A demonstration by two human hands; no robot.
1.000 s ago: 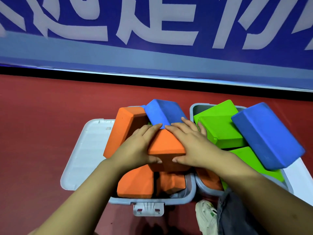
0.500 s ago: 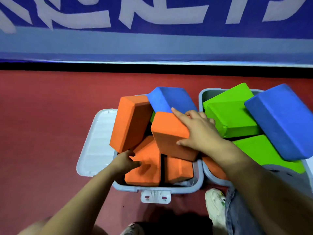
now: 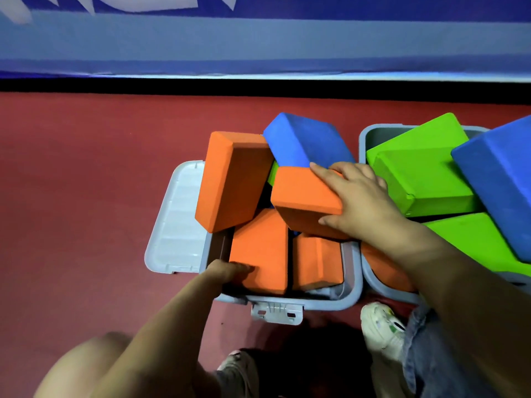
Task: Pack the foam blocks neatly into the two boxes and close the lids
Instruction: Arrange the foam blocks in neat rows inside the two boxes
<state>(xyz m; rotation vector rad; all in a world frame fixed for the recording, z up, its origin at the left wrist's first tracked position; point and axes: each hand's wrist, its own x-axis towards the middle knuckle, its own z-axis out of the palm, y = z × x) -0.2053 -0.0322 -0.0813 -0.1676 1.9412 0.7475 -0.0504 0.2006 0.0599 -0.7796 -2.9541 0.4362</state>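
The right hand [image 3: 359,202] grips a tilted orange block [image 3: 304,196] above the left box [image 3: 349,285], its long axis running from the box's far-left corner toward its near-right. The left hand [image 3: 227,272] presses an upright orange block [image 3: 260,248] at the near-left corner. Best to level the raised block and seat it flat.

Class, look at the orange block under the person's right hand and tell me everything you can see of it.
The orange block looks like matte foam, a brick shape with bevelled edges. It lies tilted on top of the pile in the left box, above two lower orange blocks. The right hand grips its right end, fingers over the top and thumb on the near side. A blue block lies just behind it.
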